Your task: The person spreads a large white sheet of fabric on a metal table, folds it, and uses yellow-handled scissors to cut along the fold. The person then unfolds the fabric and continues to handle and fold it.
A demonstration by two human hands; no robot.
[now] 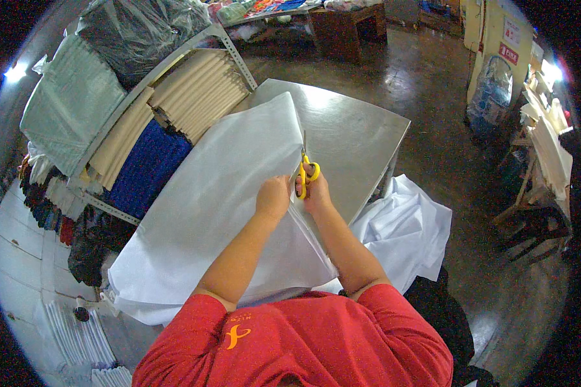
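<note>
White fabric [206,206] lies spread over the left and near part of a metal-topped table [348,122]. My right hand [317,193] is closed on a pair of scissors [314,171] with yellow handles. Their blades point away from me, at the fabric's right edge. Beside them on the left, my left hand [274,197] is closed on the edge of the white fabric; its fingertips are partly hidden. More white fabric [407,226] hangs in loose folds off the table's right side, next to my right forearm.
A metal shelf [237,55] on the left carries stacked cream fabric [197,87], blue fabric [150,164] and plastic-wrapped bundles [74,103]. Past the table, a wooden desk [342,32] stands at the back. Pale cloth hangs over a wooden rack [549,142] at the right.
</note>
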